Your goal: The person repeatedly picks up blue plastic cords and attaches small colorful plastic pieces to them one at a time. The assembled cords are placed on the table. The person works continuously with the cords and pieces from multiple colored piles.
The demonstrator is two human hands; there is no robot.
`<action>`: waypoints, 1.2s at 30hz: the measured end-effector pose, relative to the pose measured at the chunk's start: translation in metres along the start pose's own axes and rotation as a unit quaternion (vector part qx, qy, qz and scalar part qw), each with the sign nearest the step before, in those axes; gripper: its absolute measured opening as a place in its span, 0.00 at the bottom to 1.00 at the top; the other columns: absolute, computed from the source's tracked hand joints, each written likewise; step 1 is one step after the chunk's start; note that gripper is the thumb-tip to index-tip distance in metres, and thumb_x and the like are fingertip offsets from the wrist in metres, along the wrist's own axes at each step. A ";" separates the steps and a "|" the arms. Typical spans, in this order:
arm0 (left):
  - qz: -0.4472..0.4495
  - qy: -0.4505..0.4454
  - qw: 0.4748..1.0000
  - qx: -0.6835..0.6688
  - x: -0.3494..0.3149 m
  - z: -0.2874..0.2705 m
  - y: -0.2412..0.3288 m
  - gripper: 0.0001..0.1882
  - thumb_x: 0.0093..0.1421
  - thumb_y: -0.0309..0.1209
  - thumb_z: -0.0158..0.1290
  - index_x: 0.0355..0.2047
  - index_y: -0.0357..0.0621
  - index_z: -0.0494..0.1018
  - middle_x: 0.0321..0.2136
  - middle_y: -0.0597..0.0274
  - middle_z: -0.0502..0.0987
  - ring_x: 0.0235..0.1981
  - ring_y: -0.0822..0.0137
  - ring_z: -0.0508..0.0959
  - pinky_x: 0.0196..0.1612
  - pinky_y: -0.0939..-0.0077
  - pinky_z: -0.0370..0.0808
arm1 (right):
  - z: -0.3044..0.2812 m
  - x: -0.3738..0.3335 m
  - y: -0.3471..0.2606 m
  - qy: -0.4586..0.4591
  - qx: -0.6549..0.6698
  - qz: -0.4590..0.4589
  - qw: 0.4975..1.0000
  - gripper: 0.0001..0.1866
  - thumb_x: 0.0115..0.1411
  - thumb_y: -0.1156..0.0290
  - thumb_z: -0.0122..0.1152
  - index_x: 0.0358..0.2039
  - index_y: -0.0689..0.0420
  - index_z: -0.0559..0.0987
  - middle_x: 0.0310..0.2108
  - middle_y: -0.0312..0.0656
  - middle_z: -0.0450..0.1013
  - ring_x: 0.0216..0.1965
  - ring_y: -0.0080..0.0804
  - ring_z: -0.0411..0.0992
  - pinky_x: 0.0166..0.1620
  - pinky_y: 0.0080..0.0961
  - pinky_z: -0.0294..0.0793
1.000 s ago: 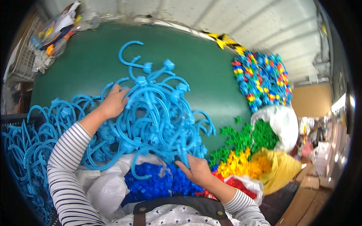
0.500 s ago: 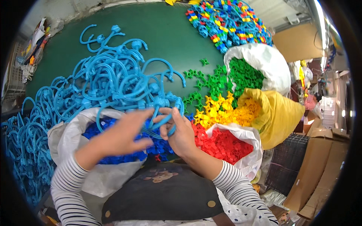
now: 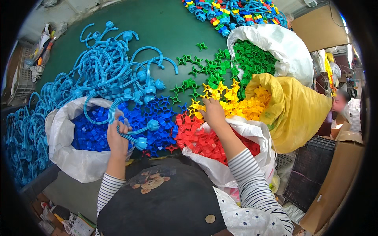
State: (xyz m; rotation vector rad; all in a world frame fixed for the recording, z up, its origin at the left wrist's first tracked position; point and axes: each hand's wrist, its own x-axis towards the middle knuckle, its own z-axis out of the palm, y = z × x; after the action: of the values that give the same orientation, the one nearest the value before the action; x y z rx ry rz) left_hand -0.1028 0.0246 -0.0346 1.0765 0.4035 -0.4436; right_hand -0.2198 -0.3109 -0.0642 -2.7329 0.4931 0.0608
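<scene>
My left hand (image 3: 117, 135) is closed round light-blue curved plastic tubes (image 3: 112, 112) with knobbed ends, above the dark-blue pieces. Their arcs rise past the fingers, and two knobs hang to the right of the hand. My right hand (image 3: 214, 114) is at the edge of the loose yellow star-shaped pieces (image 3: 224, 96), fingers curled down among them; what lies between the fingertips is hidden. Just below it are red pieces (image 3: 204, 137), spilling from a white sack. Dark-blue star-shaped pieces (image 3: 153, 114) spread between the two hands.
A big heap of light-blue tubes (image 3: 114, 67) covers the left of the green table (image 3: 165, 27). Green pieces (image 3: 252, 59) spill from a white sack (image 3: 291, 51); a yellow sack (image 3: 299, 110) lies nearer. Multicoloured assembled pieces (image 3: 236, 13) are piled at the back. Cardboard (image 3: 334, 181) stands at right.
My hands have moved apart. The left, blurred before, now holds the tubes; the right has let go of them and moved right to the yellow pieces. The view has shifted.
</scene>
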 end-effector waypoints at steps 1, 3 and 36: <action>0.010 0.007 1.000 0.020 0.006 -0.006 -0.002 0.15 0.70 0.34 0.41 0.52 0.40 0.67 0.23 0.68 0.62 0.25 0.73 0.65 0.38 0.68 0.71 | 0.009 0.003 0.010 -0.027 -0.034 0.014 0.999 0.20 0.50 0.69 0.71 0.44 0.58 0.79 0.40 0.43 0.74 0.45 0.48 0.71 0.48 0.39 0.73; 0.037 0.072 0.985 0.156 0.015 -0.018 -0.002 0.15 0.71 0.35 0.41 0.49 0.39 0.70 0.25 0.65 0.66 0.28 0.70 0.69 0.41 0.67 0.71 | 0.030 0.010 0.014 0.025 -0.028 -0.063 0.997 0.16 0.48 0.69 0.72 0.37 0.58 0.79 0.38 0.43 0.73 0.43 0.46 0.71 0.47 0.36 0.74; -0.151 -0.068 0.985 -0.045 0.012 -0.018 -0.040 0.16 0.71 0.33 0.43 0.55 0.37 0.65 0.27 0.65 0.69 0.26 0.70 0.69 0.31 0.73 0.67 | 0.032 0.028 -0.034 0.052 0.068 -0.202 0.976 0.22 0.44 0.75 0.71 0.41 0.56 0.76 0.42 0.44 0.68 0.47 0.47 0.70 0.46 0.39 0.74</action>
State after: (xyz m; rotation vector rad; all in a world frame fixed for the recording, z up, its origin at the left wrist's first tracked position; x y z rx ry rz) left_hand -0.1153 0.0227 -0.0782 0.8934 0.4631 -0.7565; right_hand -0.1812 -0.2784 -0.0856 -2.6527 -0.0392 -0.2145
